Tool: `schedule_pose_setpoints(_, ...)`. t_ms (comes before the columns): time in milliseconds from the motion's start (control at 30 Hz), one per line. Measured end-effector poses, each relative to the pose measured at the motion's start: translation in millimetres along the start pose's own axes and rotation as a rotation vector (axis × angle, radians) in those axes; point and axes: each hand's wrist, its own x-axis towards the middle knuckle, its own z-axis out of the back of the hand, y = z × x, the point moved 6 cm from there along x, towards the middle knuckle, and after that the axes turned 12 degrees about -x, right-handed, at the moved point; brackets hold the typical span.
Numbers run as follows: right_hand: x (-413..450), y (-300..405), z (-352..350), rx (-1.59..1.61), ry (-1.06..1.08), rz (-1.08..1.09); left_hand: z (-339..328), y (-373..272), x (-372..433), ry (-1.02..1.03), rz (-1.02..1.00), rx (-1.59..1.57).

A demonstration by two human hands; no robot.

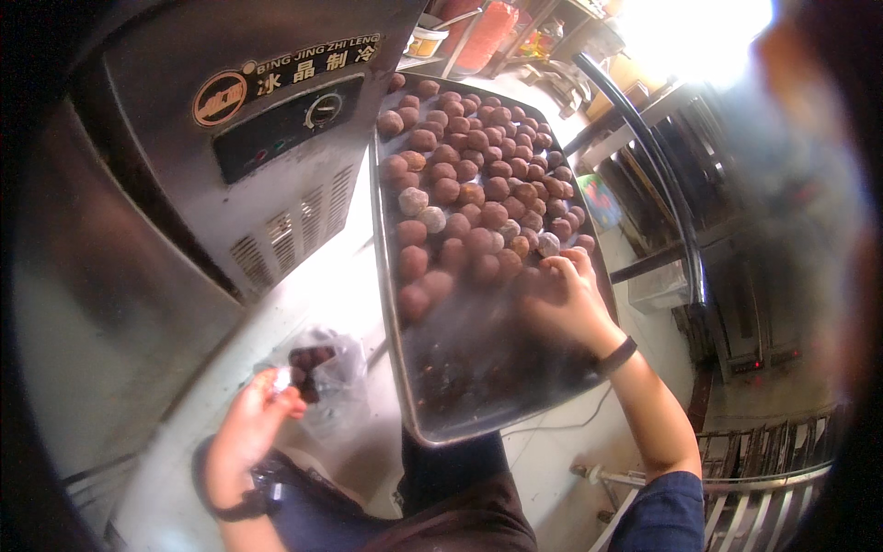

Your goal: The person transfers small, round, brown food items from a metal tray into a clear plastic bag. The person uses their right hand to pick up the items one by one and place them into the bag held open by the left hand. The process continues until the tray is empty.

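Note:
A dark metal baking tray (469, 397) stretches before me, its far part filled with many round brown balls (476, 140). A few of the balls look pale or orange-brown. At the near edge of the balls is my right hand (569, 297), its fingers bent over the right side of the tray. Blur around the palm hides whether a ball is in its grasp. Left of the tray, my left hand (259, 407) pinches the rim of a clear plastic bag (345, 386). Several dark brown balls (314, 359) lie inside this bag. The tray's near part holds crumbs.
A metal refrigeration unit (290, 152) with a dial and vents stands close on the left. A black curved tube (655, 145) and a rack rise on the right. White containers (426, 43) sit on a far shelf. A cord (572, 421) trails over the tiled floor.

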Motion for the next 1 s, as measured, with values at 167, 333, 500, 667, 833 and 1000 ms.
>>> schedule_pose_setpoints(167,-2.0,10.3,2.2,-0.016,0.028,-0.074,-3.5,-1.5,2.1,0.008,0.010,0.019)
schedule_pose_setpoints(333,-9.5,18.3,-7.4,-0.114,0.120,-0.056,-1.4,1.3,2.6,-0.017,0.010,0.006)
schedule_pose_setpoints(500,-21.4,31.5,-7.4,-0.219,0.071,-0.062,-3.0,-0.7,3.5,-0.009,0.024,0.037)
schedule_pose_setpoints(667,-8.2,28.4,-5.4,-0.213,-0.103,-0.063,-2.4,3.5,5.4,0.000,-0.004,0.013)
schedule_pose_setpoints(833,-15.6,28.9,-8.5,-0.237,-0.074,-0.035,-0.5,0.1,1.8,-0.005,-0.007,-0.009)
schedule_pose_setpoints(1000,-14.6,26.8,-9.5,-0.230,-0.118,0.004,2.5,3.1,-0.3,-0.018,-0.009,-0.037)
